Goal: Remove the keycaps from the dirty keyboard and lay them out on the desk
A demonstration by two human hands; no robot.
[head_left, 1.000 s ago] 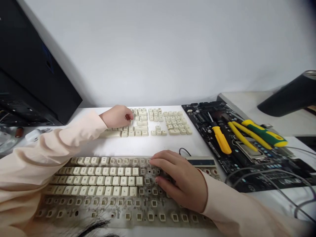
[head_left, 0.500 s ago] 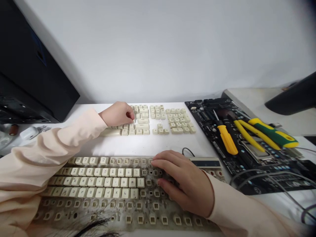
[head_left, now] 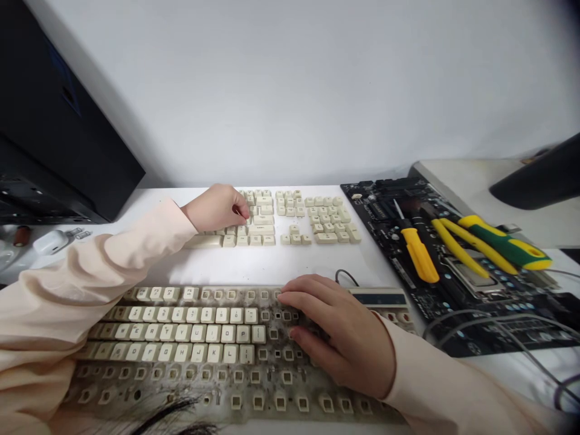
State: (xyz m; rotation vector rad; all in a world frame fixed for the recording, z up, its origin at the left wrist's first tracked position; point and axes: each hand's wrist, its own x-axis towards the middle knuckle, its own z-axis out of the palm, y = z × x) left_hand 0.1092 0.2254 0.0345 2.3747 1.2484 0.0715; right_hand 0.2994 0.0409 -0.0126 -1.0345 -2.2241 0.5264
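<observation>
A dirty beige keyboard (head_left: 190, 368) lies in front of me, its upper left rows fitted with keycaps and the rest showing bare switch sockets. My right hand (head_left: 338, 332) rests flat on its bare middle section, fingers spread. My left hand (head_left: 216, 206) reaches to the loose cream keycaps (head_left: 294, 220) laid out in rows at the back of the white table, its fingers pinched together over one of them; the cap itself is hidden by the fingers.
A black motherboard (head_left: 489, 302) lies at the right, carrying a yellow-handled screwdriver (head_left: 419, 257), yellow pliers (head_left: 457, 244) and a green-and-yellow tool (head_left: 507, 244). Grey cables (head_left: 502, 335) loop across it. A black computer case (head_left: 58, 139) stands at the left, small items beside it.
My view has shifted slightly. My left hand has stayed over the loose keycaps, fingers curling a little tighter. The right hand has not moved.
</observation>
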